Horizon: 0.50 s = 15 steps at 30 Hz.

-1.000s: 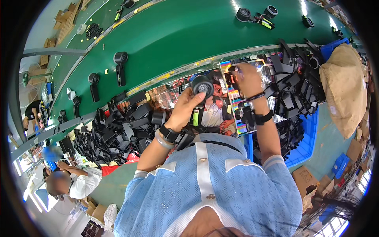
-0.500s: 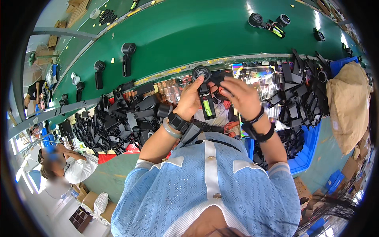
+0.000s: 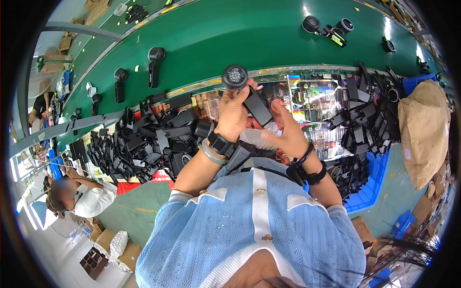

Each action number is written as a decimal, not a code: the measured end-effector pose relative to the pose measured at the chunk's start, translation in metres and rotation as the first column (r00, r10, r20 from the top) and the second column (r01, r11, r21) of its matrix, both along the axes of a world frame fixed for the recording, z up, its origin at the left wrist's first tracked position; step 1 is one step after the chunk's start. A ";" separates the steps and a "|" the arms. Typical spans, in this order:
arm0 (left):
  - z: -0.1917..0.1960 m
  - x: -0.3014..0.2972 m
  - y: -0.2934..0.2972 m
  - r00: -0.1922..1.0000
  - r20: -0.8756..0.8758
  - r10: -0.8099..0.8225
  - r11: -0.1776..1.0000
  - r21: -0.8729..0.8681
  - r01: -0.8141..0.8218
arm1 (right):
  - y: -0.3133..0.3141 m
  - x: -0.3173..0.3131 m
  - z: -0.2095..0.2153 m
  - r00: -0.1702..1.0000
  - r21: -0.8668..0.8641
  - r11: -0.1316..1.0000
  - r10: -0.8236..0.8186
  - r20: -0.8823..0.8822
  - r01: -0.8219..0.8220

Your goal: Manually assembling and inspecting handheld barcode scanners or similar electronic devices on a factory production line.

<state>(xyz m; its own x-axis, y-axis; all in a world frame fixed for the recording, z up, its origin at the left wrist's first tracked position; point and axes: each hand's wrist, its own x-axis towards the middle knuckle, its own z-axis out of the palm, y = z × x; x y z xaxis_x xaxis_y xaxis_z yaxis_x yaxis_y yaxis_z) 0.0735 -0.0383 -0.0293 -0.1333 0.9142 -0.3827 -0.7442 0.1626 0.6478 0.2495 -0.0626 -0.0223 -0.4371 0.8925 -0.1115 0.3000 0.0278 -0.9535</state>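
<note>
My left hand (image 3: 232, 115) grips a black handheld fan (image 3: 259, 106) just below its round grilled head, which points away from me. The fan's handle slants down to the right, and a smooth black face is toward me. My right hand (image 3: 292, 134) is beside the handle's lower end, fingers and thumb spread with nothing between them. Under both hands lies a glossy printed sheet (image 3: 314, 103). Left of my left wrist is a heap of black plastic handle parts (image 3: 139, 146).
A green conveyor belt (image 3: 206, 43) runs across the far side, carrying several fans (image 3: 153, 67). More black parts (image 3: 360, 110) are piled at right, above a blue crate (image 3: 377, 185). A brown sack (image 3: 422, 129) stands far right. A person in white (image 3: 93, 199) is at left.
The yellow-green cell in the fan's handle is now out of sight behind a black face. The handle has swung rightward. My right hand has moved down from the fan and spread its fingers.
</note>
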 end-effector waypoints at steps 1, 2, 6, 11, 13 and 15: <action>0.001 0.002 0.004 0.998 0.042 0.039 0.999 0.033 -0.040 | 0.004 0.000 -0.006 0.950 -0.341 0.937 -0.031 -0.311 -0.081; 0.003 0.004 0.005 0.999 0.045 0.030 0.999 0.035 -0.032 | 0.005 -0.002 -0.007 0.951 -0.339 0.938 -0.039 -0.308 -0.072; 0.012 0.015 0.015 0.999 0.037 0.012 0.996 0.084 -0.015 | 0.018 -0.017 -0.015 0.719 -0.639 0.769 -0.429 -0.547 -0.028; 0.002 0.019 0.051 0.982 -0.094 0.167 0.977 0.147 -0.152 | 0.056 -0.031 -0.048 0.674 -0.676 0.736 -0.520 -0.524 0.041; -0.009 0.007 0.075 0.980 -0.106 0.167 0.980 0.127 -0.153 | 0.083 -0.032 -0.047 0.746 -0.646 0.762 -0.454 -0.486 0.043; -0.026 -0.014 0.107 0.978 -0.192 0.081 0.996 0.054 -0.072 | 0.124 -0.018 -0.053 0.945 -0.263 0.943 -0.260 -0.200 0.204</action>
<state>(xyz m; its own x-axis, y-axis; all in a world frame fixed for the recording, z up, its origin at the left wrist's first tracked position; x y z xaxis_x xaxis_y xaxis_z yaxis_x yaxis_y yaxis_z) 0.0590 0.0683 -0.0550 -0.2707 0.9147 -0.3001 -0.6128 0.0767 0.7865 0.2319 0.0612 -0.0750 -0.2596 0.9321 -0.2526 0.0435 -0.2500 -0.9673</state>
